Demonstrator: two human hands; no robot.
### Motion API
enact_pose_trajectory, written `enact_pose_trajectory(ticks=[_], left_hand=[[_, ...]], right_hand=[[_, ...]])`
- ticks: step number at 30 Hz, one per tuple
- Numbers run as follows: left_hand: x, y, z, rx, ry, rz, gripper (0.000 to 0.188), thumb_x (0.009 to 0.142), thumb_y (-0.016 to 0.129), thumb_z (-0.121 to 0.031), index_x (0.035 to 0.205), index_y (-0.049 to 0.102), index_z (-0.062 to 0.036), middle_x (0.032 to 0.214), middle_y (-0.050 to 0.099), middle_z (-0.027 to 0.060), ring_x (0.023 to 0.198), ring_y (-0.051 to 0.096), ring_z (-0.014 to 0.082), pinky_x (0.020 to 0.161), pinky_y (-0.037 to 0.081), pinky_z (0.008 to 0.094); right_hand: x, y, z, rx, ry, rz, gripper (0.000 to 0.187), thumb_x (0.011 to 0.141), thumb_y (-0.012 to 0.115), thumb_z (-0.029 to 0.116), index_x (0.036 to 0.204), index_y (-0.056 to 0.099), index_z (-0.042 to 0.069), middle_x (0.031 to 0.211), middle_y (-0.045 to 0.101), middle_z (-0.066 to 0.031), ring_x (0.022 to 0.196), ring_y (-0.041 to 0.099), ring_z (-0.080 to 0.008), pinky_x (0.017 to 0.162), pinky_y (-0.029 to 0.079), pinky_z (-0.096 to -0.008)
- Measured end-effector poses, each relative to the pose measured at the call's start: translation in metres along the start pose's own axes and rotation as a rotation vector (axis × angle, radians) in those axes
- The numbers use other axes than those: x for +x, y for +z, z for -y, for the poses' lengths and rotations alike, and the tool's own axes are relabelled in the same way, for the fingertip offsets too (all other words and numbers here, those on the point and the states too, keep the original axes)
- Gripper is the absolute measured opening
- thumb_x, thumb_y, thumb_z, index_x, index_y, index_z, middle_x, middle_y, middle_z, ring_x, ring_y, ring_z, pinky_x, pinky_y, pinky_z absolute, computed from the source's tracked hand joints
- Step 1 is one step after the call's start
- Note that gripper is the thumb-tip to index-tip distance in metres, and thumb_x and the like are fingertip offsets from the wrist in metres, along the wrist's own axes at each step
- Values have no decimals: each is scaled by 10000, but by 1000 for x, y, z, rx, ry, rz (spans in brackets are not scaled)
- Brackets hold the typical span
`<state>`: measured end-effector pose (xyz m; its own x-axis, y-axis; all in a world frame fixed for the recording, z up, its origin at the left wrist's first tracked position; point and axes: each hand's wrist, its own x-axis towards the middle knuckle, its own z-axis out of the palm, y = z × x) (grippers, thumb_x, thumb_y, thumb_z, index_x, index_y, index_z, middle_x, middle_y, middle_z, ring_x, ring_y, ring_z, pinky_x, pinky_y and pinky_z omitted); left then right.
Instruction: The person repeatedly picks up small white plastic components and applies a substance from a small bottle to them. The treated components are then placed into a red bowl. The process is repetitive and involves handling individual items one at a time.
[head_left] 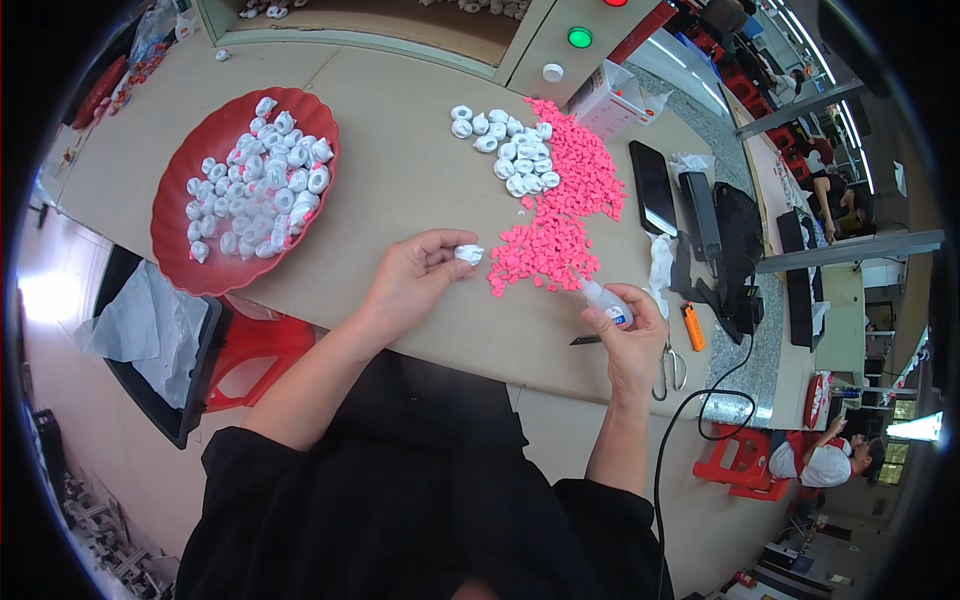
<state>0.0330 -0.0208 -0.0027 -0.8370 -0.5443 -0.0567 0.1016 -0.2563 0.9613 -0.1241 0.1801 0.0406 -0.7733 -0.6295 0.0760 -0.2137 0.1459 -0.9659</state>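
My left hand (415, 275) pinches a small white moulded piece (468, 254) between thumb and fingers, just left of a heap of small pink pieces (560, 215) spread on the beige table. My right hand (630, 325) grips a small white glue bottle (606, 301) with its tip angled up-left toward the lower edge of the pink heap. A cluster of white pieces (510, 150) lies at the heap's far left side. A red scalloped bowl (175, 235) full of white pieces (260, 180) sits at the left of the table.
A black phone (652, 187), black device with cable (735, 250), orange lighter (693, 326) and scissors (672, 370) lie to the right. A white box (610, 100) stands behind the heap. A red stool (255, 345) and black bin (150, 390) stand lower left. Other people sit far right.
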Motion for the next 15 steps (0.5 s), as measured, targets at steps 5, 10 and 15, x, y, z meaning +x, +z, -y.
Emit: enact_pose_trajectory(ticks=[5, 10, 15], left_hand=[[-1, -1, -2, 23, -8, 6, 254, 839, 552, -11, 1086, 531, 40, 932, 599, 59, 833, 574, 101, 776, 466, 229], [0, 1, -4, 33, -15, 8, 251, 841, 544, -5, 1088, 530, 40, 927, 601, 59, 832, 574, 102, 778, 466, 230], [0, 0, -3, 34, -12, 5, 254, 840, 543, 1, 1090, 529, 41, 926, 602, 62, 831, 576, 103, 776, 469, 231]], right_hand=[[4, -10, 1, -132, 29, 82, 331, 686, 717, 22, 980, 569, -14, 866, 604, -46, 779, 559, -100, 675, 438, -214], [7, 2, 2, -126, -6, 89, 206, 697, 681, 29, 877, 584, 4, 811, 600, -44, 747, 555, -108, 649, 433, -242], [9, 35, -6, -405, -225, 20, 109, 689, 643, 19, 789, 601, 11, 724, 576, -82, 666, 562, -192, 613, 433, -281]])
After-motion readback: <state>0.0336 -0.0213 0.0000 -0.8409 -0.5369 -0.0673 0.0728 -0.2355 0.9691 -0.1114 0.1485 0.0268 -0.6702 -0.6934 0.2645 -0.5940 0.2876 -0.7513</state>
